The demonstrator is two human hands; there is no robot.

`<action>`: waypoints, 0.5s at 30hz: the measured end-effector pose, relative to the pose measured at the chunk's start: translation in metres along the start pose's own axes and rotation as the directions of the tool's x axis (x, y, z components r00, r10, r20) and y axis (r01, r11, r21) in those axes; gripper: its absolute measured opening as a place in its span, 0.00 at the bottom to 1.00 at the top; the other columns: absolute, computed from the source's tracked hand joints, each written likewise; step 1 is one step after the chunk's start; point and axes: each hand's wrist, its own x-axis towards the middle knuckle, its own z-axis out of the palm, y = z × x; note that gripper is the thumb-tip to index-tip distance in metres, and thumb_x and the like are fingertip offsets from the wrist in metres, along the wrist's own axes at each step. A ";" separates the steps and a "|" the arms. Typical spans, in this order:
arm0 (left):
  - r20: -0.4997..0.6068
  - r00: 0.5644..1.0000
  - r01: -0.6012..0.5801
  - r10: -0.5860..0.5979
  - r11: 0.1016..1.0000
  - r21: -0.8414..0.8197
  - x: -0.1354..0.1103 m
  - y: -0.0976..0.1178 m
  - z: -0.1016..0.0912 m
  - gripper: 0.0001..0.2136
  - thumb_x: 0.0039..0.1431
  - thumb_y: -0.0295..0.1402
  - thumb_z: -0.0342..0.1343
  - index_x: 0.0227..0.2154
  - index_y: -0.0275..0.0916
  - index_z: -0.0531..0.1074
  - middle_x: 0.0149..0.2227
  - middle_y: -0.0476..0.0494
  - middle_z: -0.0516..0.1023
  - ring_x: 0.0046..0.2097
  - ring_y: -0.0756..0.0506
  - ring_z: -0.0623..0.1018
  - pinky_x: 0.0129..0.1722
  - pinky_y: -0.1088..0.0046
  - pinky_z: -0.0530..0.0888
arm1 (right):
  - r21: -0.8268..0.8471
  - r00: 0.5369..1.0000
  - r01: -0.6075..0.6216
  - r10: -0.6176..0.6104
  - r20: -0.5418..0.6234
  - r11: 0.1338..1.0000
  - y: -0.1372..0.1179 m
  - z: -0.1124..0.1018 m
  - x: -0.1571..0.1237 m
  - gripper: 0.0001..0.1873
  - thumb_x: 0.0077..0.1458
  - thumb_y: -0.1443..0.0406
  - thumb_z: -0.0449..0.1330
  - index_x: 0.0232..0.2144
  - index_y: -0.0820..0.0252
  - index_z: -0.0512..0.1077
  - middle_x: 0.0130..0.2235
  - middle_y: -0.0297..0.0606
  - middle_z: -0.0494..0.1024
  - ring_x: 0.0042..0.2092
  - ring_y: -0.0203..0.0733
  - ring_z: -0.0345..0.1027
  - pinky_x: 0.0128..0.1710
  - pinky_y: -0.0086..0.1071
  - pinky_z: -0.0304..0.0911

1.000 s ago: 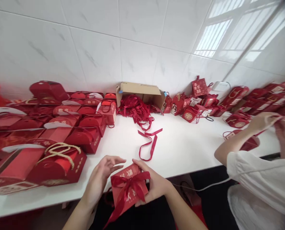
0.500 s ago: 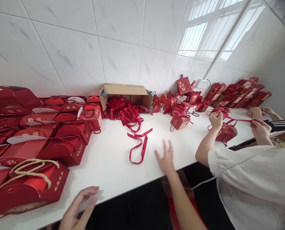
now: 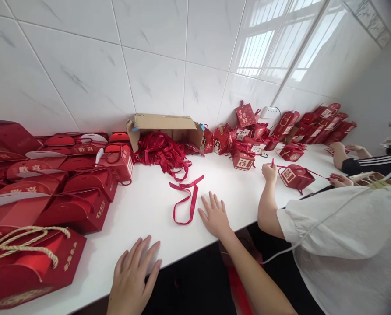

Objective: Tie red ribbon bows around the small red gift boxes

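Left hand (image 3: 134, 278) and right hand (image 3: 215, 215) rest apart in the head view, palms down, fingers spread on one white tabletop (image 3: 142, 210). Just left of the right hand's fingertips lies one loose, narrow red satin ribbon (image 3: 193, 203). Beyond both hands, one brown cardboard box (image 3: 164, 121) holds a red ribbon heap (image 3: 160, 148), too tangled to count. Left of the left hand sits one red paper gift box with gold rope (image 3: 67, 262).

Between loose ribbon (image 3: 194, 201) and red boxes (image 3: 67, 212), bare tabletop (image 3: 142, 201) offers passage.
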 end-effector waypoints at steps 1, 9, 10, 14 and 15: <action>0.011 1.000 0.017 -0.017 1.000 0.001 0.000 0.001 0.000 0.19 0.61 0.39 0.47 0.53 0.46 0.69 0.57 0.43 0.70 0.59 0.38 0.67 0.54 0.56 0.63 | 0.009 1.000 -0.001 0.001 0.020 1.000 0.000 0.000 0.000 0.30 0.64 0.50 0.38 0.66 0.49 0.46 0.69 0.37 0.40 0.69 0.50 0.32 0.64 0.51 0.34; 0.104 0.995 0.006 0.005 0.995 -0.102 0.057 0.039 0.013 0.21 0.62 0.33 0.44 0.58 0.41 0.63 0.62 0.39 0.63 0.62 0.34 0.63 0.53 0.51 0.64 | 0.039 0.995 -0.030 0.026 0.096 0.999 -0.006 -0.006 -0.004 0.31 0.64 0.50 0.38 0.66 0.50 0.45 0.69 0.36 0.40 0.69 0.51 0.31 0.64 0.54 0.32; 0.103 0.994 -0.029 0.043 0.991 -0.131 0.068 0.044 0.016 0.20 0.62 0.31 0.44 0.57 0.40 0.64 0.61 0.39 0.65 0.62 0.35 0.63 0.53 0.51 0.64 | 0.053 0.995 -0.029 0.024 0.098 0.998 -0.008 -0.007 -0.010 0.31 0.64 0.51 0.39 0.66 0.52 0.45 0.69 0.37 0.40 0.69 0.52 0.31 0.64 0.54 0.31; 0.052 0.997 -0.035 0.049 0.970 -0.241 0.099 0.055 0.017 0.11 0.61 0.29 0.47 0.38 0.39 0.75 0.45 0.38 0.79 0.55 0.35 0.71 0.54 0.50 0.62 | 0.261 0.997 0.032 -0.049 0.060 0.965 -0.017 -0.010 -0.056 0.32 0.63 0.51 0.43 0.64 0.58 0.51 0.68 0.42 0.45 0.69 0.53 0.33 0.65 0.53 0.31; 0.028 0.999 -0.033 0.042 0.962 -0.272 0.101 0.057 0.013 0.10 0.60 0.29 0.48 0.34 0.39 0.75 0.40 0.40 0.80 0.54 0.35 0.71 0.54 0.50 0.62 | 0.380 0.996 0.057 -0.079 0.044 0.923 -0.020 -0.011 -0.070 0.31 0.62 0.50 0.45 0.63 0.57 0.56 0.67 0.43 0.50 0.68 0.54 0.37 0.64 0.53 0.34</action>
